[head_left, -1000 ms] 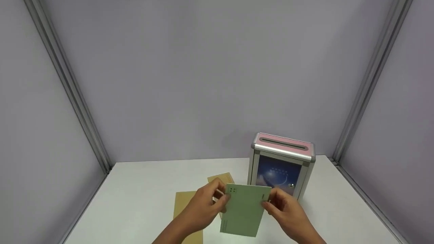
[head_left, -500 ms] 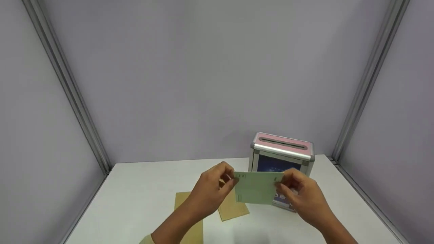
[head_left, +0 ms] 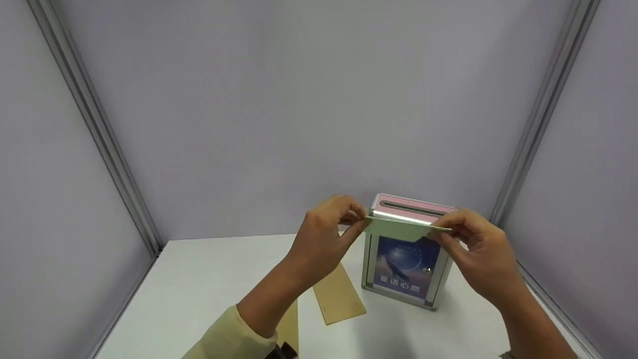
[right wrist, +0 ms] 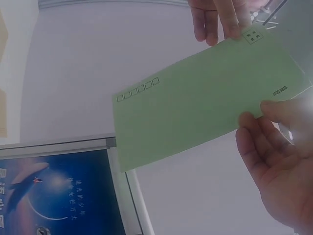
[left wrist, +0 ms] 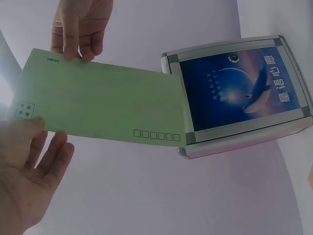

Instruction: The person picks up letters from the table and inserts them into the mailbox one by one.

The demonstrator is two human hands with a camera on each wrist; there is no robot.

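- Left hand (head_left: 324, 234) pinches the left end of a pale green paper envelope (head_left: 401, 228), thumb and curled fingertips on it; right hand (head_left: 476, 249) pinches the right end the same way.
- In the left wrist view the left hand (left wrist: 29, 176) has its thumb on the printed face near the corner squares, the other fingers loosely spread beneath the green envelope (left wrist: 102, 105).
- In the right wrist view the right hand (right wrist: 279, 156) has its thumb on the end edge, fingers together under the green envelope (right wrist: 205, 98).
- Envelope is held flat, nearly edge-on to the head camera, level with the top front edge of the silver metal box with a pink slotted lid and a blue picture front (head_left: 406, 249).
- Step, as I judge it: lining the envelope up with the slot (head_left: 411, 208) in the box lid; not in yet.
- Next move calls for tipping the long edge down, squaring it to the slot and lifting slightly behind the box's front rim.
- The slot looks about as long as the envelope, so there is little side slack; a skewed entry could catch on the rim.
- Open air above the box; the grey wall panel (head_left: 309, 109) stands close behind it.
- Left of the box, two brown paper envelopes (head_left: 339, 296) lie flat on the white table (head_left: 199, 284), well clear of the hands.
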